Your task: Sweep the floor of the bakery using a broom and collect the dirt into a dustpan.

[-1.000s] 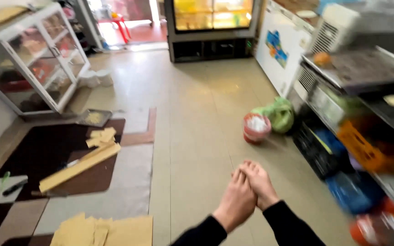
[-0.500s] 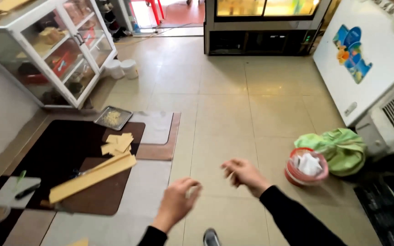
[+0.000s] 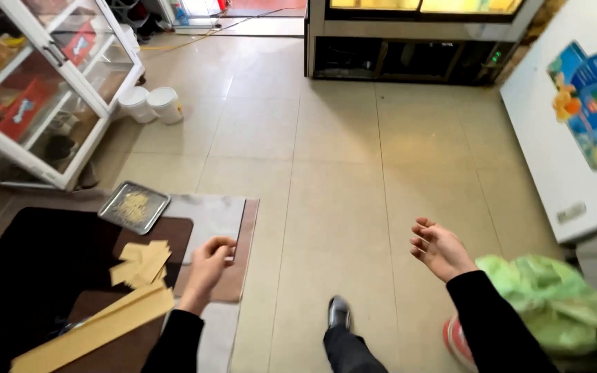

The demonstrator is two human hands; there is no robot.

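Note:
My left hand [image 3: 209, 266] hangs over the near corner of a low work surface [image 3: 215, 207], fingers loosely curled and holding nothing. Just left of it lie several small tan pastry sheets [image 3: 143, 261] and a long tan strip [image 3: 98, 328] on a dark board [image 3: 29, 262]. A small metal tray [image 3: 134, 206] with crumbs sits farther back. My right hand [image 3: 440, 249] is held out over the tiled floor, palm up, fingers apart and empty. My foot in a dark shoe [image 3: 338, 312] shows between the hands.
A glass display cabinet [image 3: 36, 90] stands at the left with two white buckets [image 3: 150, 103] beside it. A lit display case [image 3: 416, 34] is at the back, a white chest freezer [image 3: 575, 138] at the right. A green bag [image 3: 547, 311] and a red bowl [image 3: 456, 338] lie near my right arm.
The view has swung left and down toward the work surface. My hands, first pressed together, have parted; the left moved over the surface's corner, the right out to the side.

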